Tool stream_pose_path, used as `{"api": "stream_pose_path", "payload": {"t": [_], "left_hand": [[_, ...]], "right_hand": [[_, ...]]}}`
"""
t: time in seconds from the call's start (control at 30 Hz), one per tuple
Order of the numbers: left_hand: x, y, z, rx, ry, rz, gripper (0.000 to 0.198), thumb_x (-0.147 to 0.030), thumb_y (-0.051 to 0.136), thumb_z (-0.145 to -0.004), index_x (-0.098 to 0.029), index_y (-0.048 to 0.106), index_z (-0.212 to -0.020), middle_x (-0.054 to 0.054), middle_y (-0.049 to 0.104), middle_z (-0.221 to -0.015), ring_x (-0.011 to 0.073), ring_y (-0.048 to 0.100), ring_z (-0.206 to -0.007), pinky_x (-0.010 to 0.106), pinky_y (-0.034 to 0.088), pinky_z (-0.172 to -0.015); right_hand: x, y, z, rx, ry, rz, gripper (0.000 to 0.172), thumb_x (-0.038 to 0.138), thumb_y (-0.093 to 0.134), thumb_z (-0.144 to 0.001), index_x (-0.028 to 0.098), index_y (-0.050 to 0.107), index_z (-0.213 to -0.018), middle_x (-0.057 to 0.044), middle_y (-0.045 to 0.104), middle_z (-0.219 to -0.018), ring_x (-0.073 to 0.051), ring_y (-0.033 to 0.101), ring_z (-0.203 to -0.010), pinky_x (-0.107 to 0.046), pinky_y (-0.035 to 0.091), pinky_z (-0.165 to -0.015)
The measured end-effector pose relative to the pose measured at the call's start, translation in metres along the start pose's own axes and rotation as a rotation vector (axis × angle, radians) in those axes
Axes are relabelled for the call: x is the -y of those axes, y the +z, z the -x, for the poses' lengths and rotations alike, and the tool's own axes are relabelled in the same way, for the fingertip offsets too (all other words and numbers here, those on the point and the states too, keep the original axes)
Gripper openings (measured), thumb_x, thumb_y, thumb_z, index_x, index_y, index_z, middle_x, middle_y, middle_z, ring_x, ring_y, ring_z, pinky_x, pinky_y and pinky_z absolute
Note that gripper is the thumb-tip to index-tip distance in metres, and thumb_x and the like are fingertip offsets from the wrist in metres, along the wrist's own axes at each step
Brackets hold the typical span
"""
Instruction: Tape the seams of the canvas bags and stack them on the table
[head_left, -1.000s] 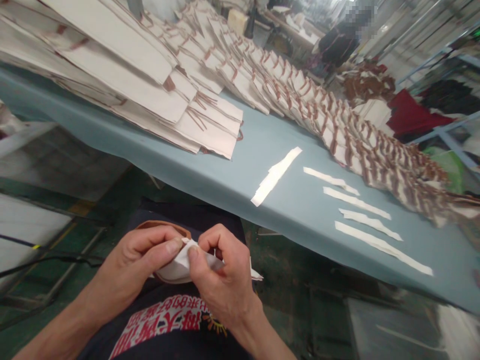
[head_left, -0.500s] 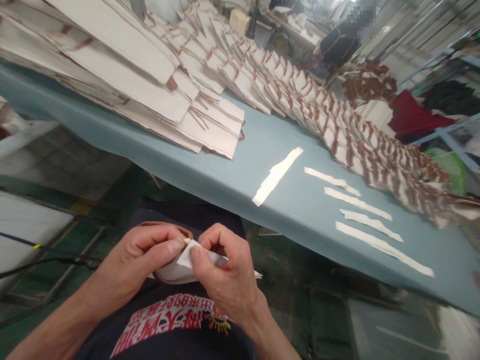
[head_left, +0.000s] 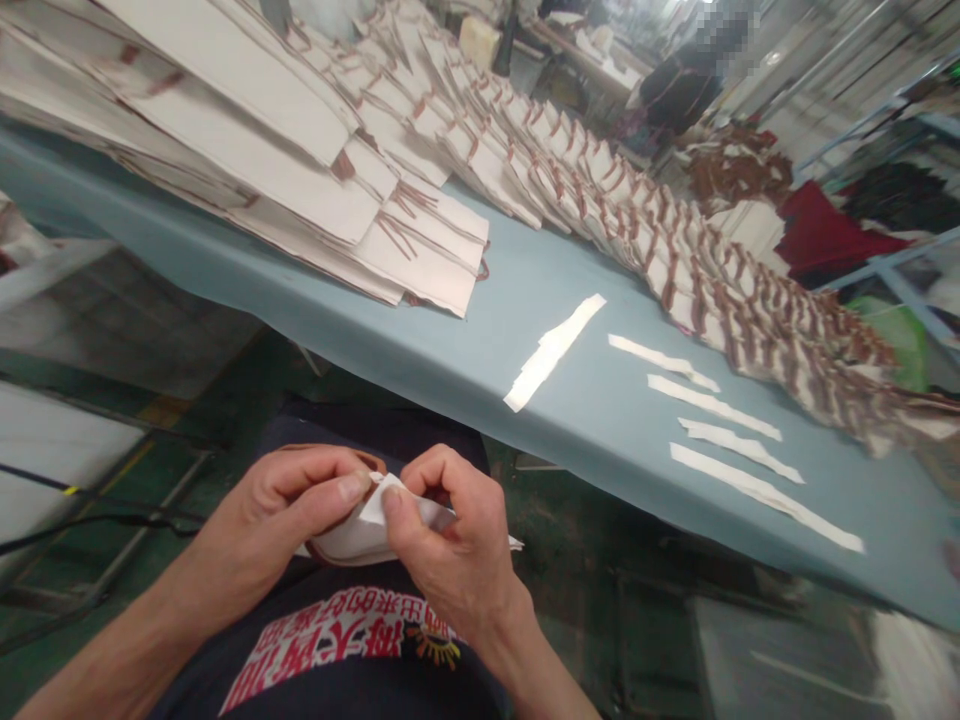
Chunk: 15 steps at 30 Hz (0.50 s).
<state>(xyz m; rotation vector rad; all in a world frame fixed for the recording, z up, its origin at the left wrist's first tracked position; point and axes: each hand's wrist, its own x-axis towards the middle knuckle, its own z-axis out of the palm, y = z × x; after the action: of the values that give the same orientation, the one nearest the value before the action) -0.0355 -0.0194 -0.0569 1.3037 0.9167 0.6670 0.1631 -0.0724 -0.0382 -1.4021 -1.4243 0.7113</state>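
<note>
Both hands work close together over my lap, below the near edge of the blue table. My left hand pinches a small white piece with a brown rim between thumb and fingers. My right hand is closed on the same piece, its thumb pressing a white strip end at the piece's top. A narrow white tail of the strip sticks out to the right of my right hand.
Several loose white strips lie on the table at the right, a longer one nearer the middle. Stacks of cream bags with brown cords fill the left, and a long overlapping row runs to the far right. A person stands far behind.
Almost nothing has moved. My right thumb has shifted slightly on the white piece, and the view has drifted a little.
</note>
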Motion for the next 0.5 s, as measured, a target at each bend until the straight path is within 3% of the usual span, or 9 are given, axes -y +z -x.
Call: {"api": "stream_pose_path", "payload": {"t": [0.3,0.5], "left_hand": [[-0.001,0.001,0.000,-0.056,-0.010,-0.057,0.047,-0.059,0.071,-0.105,-0.024,0.082,-0.075,0.002,0.079,-0.087,0.0200,0.069,-0.077,0.021,0.056,-0.066],[-0.006,0.005,0.003,-0.048,-0.055,-0.040,0.025,-0.047,0.084,-0.091,-0.024,0.082,-0.082,0.002,0.081,-0.089,0.0205,0.075,-0.078,0.022,0.060,-0.068]], "right_hand": [[-0.003,0.011,0.002,-0.108,-0.166,0.170,0.021,0.021,0.066,-0.096,0.025,0.056,-0.078,0.004,0.064,-0.069,-0.012,0.059,-0.057,-0.026,0.042,-0.057],[-0.004,0.012,0.005,-0.141,-0.226,0.205,0.022,0.020,0.066,-0.098,0.026,0.053,-0.083,0.005,0.062,-0.070,-0.012,0.056,-0.056,-0.027,0.039,-0.055]]}}
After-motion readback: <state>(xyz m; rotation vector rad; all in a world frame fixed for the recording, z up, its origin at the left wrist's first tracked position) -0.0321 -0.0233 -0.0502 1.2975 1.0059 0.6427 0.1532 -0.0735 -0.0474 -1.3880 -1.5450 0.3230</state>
